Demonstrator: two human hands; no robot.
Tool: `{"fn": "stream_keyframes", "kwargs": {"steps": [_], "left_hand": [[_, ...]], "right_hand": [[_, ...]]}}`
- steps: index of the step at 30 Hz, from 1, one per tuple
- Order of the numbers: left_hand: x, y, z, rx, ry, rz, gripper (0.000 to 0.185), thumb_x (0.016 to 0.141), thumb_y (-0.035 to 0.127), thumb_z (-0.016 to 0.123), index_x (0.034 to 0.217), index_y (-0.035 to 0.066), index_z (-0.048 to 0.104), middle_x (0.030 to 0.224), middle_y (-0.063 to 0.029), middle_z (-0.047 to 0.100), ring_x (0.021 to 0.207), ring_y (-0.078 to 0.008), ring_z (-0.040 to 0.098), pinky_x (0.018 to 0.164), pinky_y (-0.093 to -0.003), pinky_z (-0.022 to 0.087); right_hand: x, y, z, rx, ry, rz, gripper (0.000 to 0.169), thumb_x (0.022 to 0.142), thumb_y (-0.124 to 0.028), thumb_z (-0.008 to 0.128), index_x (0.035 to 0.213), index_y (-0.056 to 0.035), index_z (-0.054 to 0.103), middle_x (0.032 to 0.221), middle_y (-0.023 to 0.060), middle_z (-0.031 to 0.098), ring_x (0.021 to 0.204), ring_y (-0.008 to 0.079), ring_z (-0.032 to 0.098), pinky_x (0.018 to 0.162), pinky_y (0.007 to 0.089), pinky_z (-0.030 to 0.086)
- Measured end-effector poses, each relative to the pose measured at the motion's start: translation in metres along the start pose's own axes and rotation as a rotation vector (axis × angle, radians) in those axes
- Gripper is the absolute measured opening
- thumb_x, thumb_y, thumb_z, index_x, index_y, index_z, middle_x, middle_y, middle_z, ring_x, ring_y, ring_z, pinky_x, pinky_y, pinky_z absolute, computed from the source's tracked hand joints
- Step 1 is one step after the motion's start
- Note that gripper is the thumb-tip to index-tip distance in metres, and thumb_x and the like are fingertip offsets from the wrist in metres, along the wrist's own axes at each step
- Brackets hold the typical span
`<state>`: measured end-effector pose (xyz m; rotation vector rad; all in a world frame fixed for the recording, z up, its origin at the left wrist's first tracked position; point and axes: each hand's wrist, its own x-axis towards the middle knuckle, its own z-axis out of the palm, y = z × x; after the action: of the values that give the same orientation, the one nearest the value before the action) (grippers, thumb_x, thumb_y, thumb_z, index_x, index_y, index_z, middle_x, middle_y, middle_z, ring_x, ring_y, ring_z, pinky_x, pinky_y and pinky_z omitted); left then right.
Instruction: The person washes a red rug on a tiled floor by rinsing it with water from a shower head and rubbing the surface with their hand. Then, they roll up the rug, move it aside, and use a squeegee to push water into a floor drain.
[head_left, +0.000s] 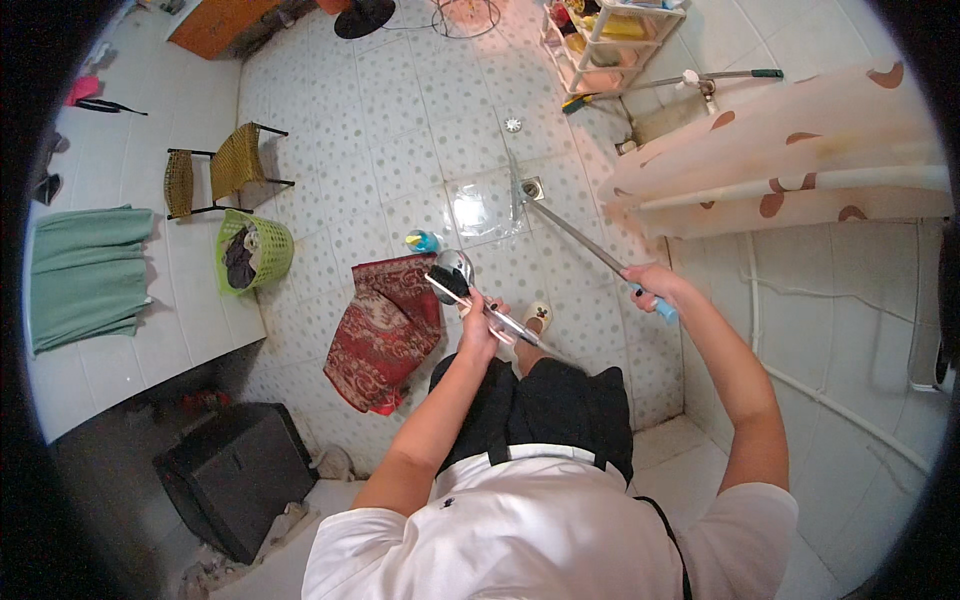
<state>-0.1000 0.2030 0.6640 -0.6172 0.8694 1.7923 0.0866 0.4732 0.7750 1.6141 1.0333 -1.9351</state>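
In my left hand (480, 324) are a shower head (459, 261) with a metal handle and a brush with dark bristles (450, 282), held together in front of my legs. My right hand (654, 285) grips the blue end of a long grey pole (577, 236). That pole slants down to a floor squeegee (514, 187) lying on the wet tiles. Its blade sits just left of a square floor drain (532, 188). A patterned red mat (390, 330) lies folded to the left of my feet, and a blue bottle with a yellow top (422, 241) is beside it.
A green laundry basket (274, 251) and a woven chair (236, 165) stand along the left wall. A white shelf rack (607, 45) is at the far right, near a spotted curtain (780, 161). Behind on the left is a dark box-like object (240, 472).
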Motion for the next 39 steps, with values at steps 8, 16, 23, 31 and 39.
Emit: {"fn": "stream_keyframes", "kwargs": {"steps": [8,16,23,31,39], "left_hand": [[-0.011,-0.025,0.010,-0.008,0.093,0.009,0.034,0.089,0.043,0.046,0.074,0.013,0.042,0.063,-0.0005,0.039,0.055,-0.0123,0.039,0.043,-0.0219,0.034],[-0.015,-0.026,-0.001,-0.121,0.088,0.023,0.036,0.089,0.045,0.045,0.074,0.013,0.042,0.059,-0.0010,0.040,0.047,-0.0113,0.036,0.040,-0.0222,0.031],[-0.009,-0.021,0.011,-0.080,0.158,-0.008,0.041,0.086,0.050,0.046,0.075,0.011,0.042,0.060,-0.0023,0.042,0.048,-0.0128,0.039,0.041,-0.0251,0.030],[0.008,0.018,0.007,0.076,0.020,-0.046,0.038,0.088,0.049,0.045,0.079,0.012,0.042,0.062,-0.0018,0.043,0.055,-0.0136,0.043,0.041,-0.0239,0.029],[0.031,0.076,0.003,0.153,-0.014,-0.157,0.036,0.089,0.046,0.044,0.080,0.011,0.042,0.064,-0.0038,0.045,0.054,-0.0127,0.043,0.038,-0.0201,0.027]], "right_hand": [[0.019,0.028,-0.015,-0.108,-0.159,0.162,0.028,0.090,-0.023,0.048,0.114,-0.0077,0.046,0.065,0.0092,0.045,0.037,0.0092,0.030,0.032,0.0243,0.025],[0.031,0.000,-0.101,-0.266,-0.242,0.240,0.017,0.089,-0.025,0.051,0.085,-0.0098,0.044,0.064,0.0077,0.046,0.036,0.0073,0.029,0.031,0.0218,0.024],[0.002,-0.088,-0.092,-0.939,0.098,0.084,0.028,0.088,-0.030,0.054,0.079,-0.0045,0.055,0.053,0.0062,0.047,0.035,0.0124,0.039,0.032,0.0279,0.029],[-0.062,-0.027,-0.052,-0.819,0.336,-0.129,0.044,0.085,-0.023,0.058,0.126,-0.0113,0.048,0.057,0.0066,0.052,0.038,0.0133,0.042,0.035,0.0292,0.037],[-0.031,0.132,0.047,0.013,0.426,-0.089,0.048,0.086,-0.018,0.052,0.131,-0.0126,0.037,0.061,0.0033,0.044,0.046,0.0133,0.042,0.040,0.0303,0.037]]}}
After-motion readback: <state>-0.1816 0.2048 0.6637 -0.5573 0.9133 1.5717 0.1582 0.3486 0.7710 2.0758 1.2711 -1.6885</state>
